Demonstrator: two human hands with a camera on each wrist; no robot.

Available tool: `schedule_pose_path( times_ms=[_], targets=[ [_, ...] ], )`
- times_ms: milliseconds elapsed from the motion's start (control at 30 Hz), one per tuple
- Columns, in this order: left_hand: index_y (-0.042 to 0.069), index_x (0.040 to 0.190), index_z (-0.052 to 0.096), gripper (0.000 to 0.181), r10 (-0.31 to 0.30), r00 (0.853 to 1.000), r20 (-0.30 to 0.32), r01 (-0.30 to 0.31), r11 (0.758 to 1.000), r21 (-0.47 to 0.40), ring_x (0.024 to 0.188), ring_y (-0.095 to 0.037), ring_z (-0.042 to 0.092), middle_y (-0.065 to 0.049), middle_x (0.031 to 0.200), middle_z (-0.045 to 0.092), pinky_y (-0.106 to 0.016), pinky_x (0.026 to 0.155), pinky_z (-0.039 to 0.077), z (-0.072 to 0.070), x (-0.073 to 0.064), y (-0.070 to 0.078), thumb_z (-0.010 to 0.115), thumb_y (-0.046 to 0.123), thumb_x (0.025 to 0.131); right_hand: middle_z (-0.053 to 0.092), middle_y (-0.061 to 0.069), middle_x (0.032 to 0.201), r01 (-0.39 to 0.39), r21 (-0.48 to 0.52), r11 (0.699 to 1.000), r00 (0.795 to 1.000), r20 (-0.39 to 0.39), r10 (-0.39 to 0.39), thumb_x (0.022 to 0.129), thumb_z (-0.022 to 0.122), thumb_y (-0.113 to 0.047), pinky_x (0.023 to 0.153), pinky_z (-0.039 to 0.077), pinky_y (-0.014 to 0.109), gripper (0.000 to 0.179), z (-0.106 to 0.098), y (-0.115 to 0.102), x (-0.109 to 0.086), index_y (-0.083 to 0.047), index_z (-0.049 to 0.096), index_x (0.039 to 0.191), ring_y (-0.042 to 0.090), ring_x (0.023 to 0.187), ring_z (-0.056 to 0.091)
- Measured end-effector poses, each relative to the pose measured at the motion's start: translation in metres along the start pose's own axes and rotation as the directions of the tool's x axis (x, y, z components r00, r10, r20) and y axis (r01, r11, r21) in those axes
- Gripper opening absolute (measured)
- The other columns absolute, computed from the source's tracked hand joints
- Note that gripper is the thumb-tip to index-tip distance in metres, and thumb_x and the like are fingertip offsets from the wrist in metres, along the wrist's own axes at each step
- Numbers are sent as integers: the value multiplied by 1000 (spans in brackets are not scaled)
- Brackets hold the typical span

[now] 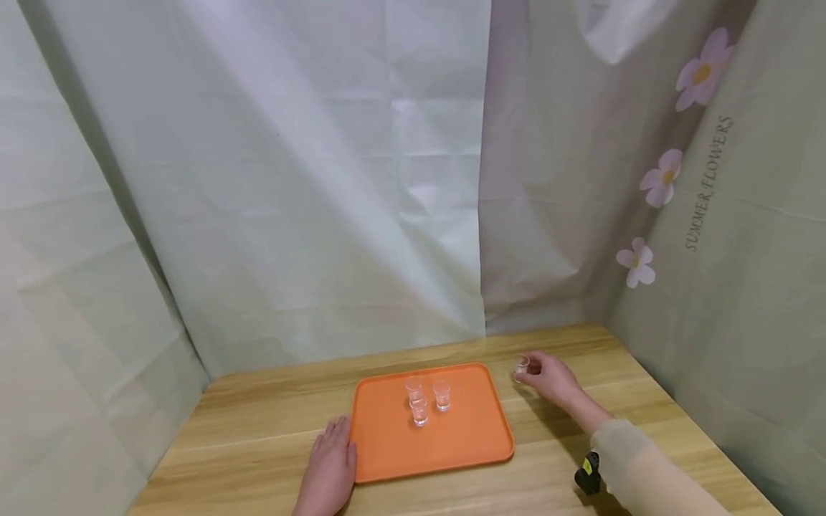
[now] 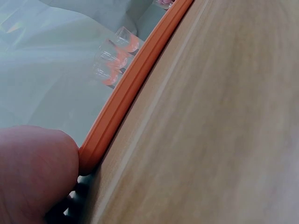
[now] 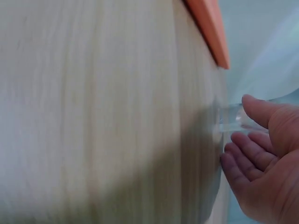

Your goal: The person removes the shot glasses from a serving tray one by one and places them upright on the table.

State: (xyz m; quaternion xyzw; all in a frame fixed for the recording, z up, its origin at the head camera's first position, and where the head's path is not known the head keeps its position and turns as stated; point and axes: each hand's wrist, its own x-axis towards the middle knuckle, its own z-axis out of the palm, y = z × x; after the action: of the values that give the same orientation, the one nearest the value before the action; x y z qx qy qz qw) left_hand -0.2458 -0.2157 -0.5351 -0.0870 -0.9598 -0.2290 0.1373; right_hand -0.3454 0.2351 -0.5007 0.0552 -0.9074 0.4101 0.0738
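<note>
Beyond the right edge of the orange tray [image 1: 445,451], my right hand [image 1: 551,378] holds a small clear shot glass [image 1: 520,368] between thumb and fingers. In the right wrist view the glass [image 3: 230,117] is upright at the table surface, partly hidden behind the thumb [image 3: 259,111]. My left hand [image 1: 330,462] lies along the tray's left side with its fingers extended, the thumb against the rim. Three more clear shot glasses [image 1: 420,412] stand grouped on the tray, left of its middle and toward the back.
A wooden table [image 1: 258,430] carries the tray. Pale curtains [image 1: 323,179] hang behind and on both sides, the right one [image 1: 742,301] printed with flowers and lettering. A black device [image 1: 588,473] sits at my right wrist.
</note>
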Motion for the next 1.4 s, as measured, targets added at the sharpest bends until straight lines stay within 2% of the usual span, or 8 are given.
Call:
schedule_pose_path(
  times_ms=[133,300,500,700,867,1000,1167,1400],
  targets=[
    [-18,151,53,49,-17,1000,26,17,1000,1,150,-57,44,-36,157,54,-73,125,32,-2,0,3,60,5,109,63,33,147,-14,36,999,1000,9,14,102,82,-21,108,57,62,68,-2,-6,-4,9,52,156,51,131,64],
    [-18,150,53,48,-11,1000,16,10,1000,9,149,-58,45,-36,155,54,-73,124,33,-2,0,4,61,5,108,53,30,160,17,23,1000,1000,-8,-17,104,79,-22,117,46,68,73,-6,-18,-11,6,46,162,56,143,52],
    [-18,149,54,48,-4,1000,4,3,1000,13,148,-58,46,-37,155,55,-73,124,34,-3,-1,4,61,4,107,57,30,157,116,3,993,991,-70,-116,100,84,-18,122,42,66,70,-2,-37,-17,7,52,158,51,145,52],
    [-17,151,53,49,-21,999,25,20,1000,21,149,-57,45,-36,157,54,-72,124,33,-3,-1,3,61,6,109,59,26,156,189,5,982,980,-56,-189,98,86,-18,119,45,66,70,8,-57,-24,4,55,157,49,145,53],
    [-17,151,53,49,-19,1000,21,19,1000,12,150,-57,45,-36,157,53,-72,125,33,-2,-1,3,61,5,109,59,22,158,200,35,979,980,-15,-199,98,86,-17,118,48,64,70,21,-69,-29,0,55,159,46,147,53],
    [-17,151,54,48,-13,1000,12,13,1000,8,149,-57,45,-36,156,54,-73,124,33,-2,-1,3,61,5,108,63,20,154,201,72,977,980,1,-201,97,88,-14,120,46,64,68,32,-78,-31,0,58,156,44,146,55],
    [-17,150,54,48,-9,1000,5,9,1000,7,149,-58,46,-36,156,54,-73,124,33,-1,-1,2,61,5,108,67,18,150,181,120,976,981,53,-189,96,89,-14,117,49,64,65,47,-85,-33,0,62,153,44,141,60],
    [-17,150,54,49,-14,1000,15,14,1000,15,149,-57,46,-36,156,54,-72,124,34,-2,0,3,62,6,108,69,17,146,212,157,964,965,123,-233,95,90,-17,115,50,64,66,67,-89,-30,-1,63,152,44,136,62]
  ],
)
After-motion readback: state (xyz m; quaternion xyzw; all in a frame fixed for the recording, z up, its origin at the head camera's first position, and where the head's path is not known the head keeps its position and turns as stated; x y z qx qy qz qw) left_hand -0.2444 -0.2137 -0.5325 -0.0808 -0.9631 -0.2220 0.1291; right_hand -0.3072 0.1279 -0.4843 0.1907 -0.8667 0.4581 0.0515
